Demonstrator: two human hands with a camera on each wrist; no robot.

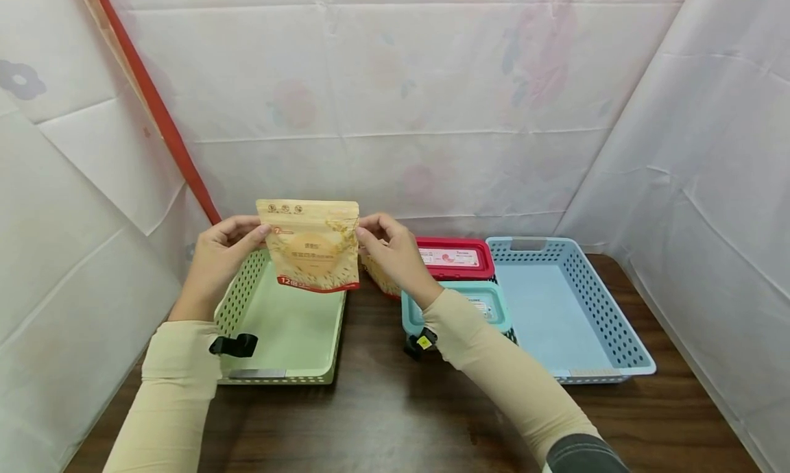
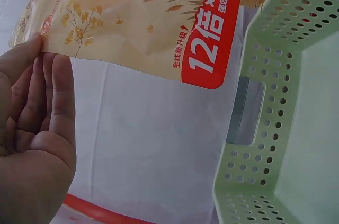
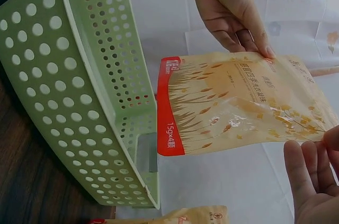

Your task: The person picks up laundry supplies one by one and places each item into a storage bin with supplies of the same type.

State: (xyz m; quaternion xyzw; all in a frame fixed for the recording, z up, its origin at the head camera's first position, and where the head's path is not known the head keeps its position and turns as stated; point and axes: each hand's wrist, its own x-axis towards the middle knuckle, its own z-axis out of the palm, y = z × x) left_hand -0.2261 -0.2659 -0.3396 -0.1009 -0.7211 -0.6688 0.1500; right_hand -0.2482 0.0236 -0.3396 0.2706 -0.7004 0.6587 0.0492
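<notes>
Pouch (image 1: 313,250), red bottom band (image 2: 214,36): "12倍×3 强效洁净力" at the lower-left corner, "15g×4颗" at the lower-right corner. Front panel (image 3: 228,94) above: "感官".

On the right part of a dark wooden table (image 1: 395,425) stands a light-blue basket (image 1: 552,315), with many small holes in its walls and a smooth bottom. Just at its left side there is a box with a red lid (image 1: 459,253), which carries a white and pink label. Nearer is a box with a turquoise lid (image 1: 494,300); it is partly covered, so I cannot tell whether the two boxes touch. Behind, a creased white cloth (image 1: 382,82) hangs with pale flower prints, and a red strip (image 1: 162,120) slants down at the left.
</notes>
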